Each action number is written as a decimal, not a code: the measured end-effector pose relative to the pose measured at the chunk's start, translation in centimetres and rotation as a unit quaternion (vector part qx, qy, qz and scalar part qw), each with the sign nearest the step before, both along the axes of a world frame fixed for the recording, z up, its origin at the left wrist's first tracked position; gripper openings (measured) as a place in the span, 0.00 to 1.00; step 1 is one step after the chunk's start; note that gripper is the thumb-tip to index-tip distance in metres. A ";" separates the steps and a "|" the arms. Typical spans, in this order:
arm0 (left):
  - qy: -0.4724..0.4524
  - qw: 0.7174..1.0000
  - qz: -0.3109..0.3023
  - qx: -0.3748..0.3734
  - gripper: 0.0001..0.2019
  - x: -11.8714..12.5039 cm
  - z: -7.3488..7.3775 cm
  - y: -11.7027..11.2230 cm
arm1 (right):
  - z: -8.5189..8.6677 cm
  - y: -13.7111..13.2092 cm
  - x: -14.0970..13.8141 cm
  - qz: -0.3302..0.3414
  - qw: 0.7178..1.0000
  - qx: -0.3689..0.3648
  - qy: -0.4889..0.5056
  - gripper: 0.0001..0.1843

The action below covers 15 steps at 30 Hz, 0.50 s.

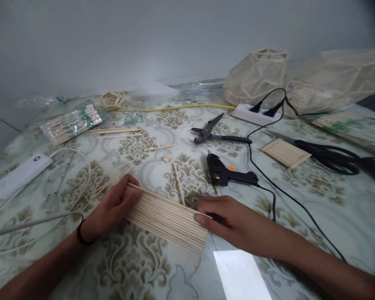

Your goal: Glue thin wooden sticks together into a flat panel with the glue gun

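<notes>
A flat panel of thin wooden sticks laid side by side [167,221] is held between both hands, tilted over the patterned tablecloth. My left hand [114,204] grips its left end, thumb on top and fingers behind the far edge. At the right end, my right hand [223,218] pinches the far edge between thumb and curled fingers. A single wooden stick [179,183] lies just beyond the panel, its near end meeting the panel's far edge in view. The black hot glue gun [220,171] rests on its side past my right hand.
Cutting pliers [211,132], a white power strip [253,114], a small wooden panel [286,152] and black scissors [325,156] lie on the right. Left are a white power bank [21,175], cables and bagged sticks [71,124]. Stick-framed shapes [256,77] stand behind. A cord [287,202] crosses the right side.
</notes>
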State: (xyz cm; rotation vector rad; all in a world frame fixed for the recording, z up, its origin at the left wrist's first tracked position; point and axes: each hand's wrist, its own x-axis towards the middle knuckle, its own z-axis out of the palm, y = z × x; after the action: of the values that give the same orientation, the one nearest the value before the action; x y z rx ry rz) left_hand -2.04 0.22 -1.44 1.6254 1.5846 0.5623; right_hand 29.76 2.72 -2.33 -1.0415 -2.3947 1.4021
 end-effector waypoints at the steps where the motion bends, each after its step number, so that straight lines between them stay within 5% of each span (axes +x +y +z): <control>1: 0.000 1.000 -0.001 -0.001 0.17 0.0 0.0 0.0 | 0.1 0.0 0.0 0.000 1.000 -0.003 -0.001 0.35; 15: -0.012 1.000 -0.010 0.005 0.18 -0.5 -0.4 0.1 | -0.3 -0.1 0.2 -0.004 1.000 0.003 -0.002 0.34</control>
State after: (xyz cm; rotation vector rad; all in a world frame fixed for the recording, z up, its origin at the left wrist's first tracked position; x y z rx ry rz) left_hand -2.54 0.30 -1.88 1.6338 1.5495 0.5773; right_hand 29.99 2.60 -2.60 -1.0528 -2.3923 1.3915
